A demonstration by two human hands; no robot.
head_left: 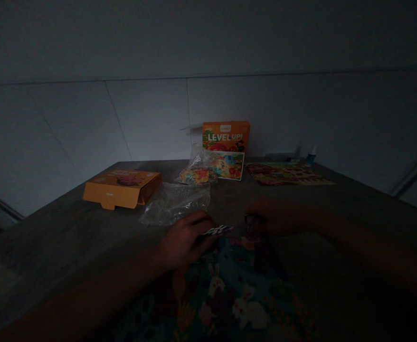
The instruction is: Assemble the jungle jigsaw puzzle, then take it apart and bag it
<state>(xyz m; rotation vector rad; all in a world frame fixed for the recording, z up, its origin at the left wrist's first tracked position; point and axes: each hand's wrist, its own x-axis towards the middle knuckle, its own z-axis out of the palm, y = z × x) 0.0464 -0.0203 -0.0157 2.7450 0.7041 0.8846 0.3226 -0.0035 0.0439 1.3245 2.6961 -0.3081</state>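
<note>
In the dim head view, a colourful jigsaw puzzle (226, 289) with white rabbits lies on the table in front of me. My left hand (185, 240) is closed around a small stack of puzzle pieces (217, 230), held above the puzzle's far edge. Their light and dark edges face me. To the right, my right hand (274, 216) pinches a dark puzzle piece (252, 222) near the same far edge. Whether that piece touches the puzzle I cannot tell. Motion blur and shadow hide some of the right fingers.
Beyond my left hand lie a crumpled clear bag (176, 204) and an open orange box (123, 187). Farther back are a bag of pieces (197, 175), a picture card (230, 166) and an upright orange box (226, 133). Another puzzle (290, 174) and a small bottle (311, 156) are back right.
</note>
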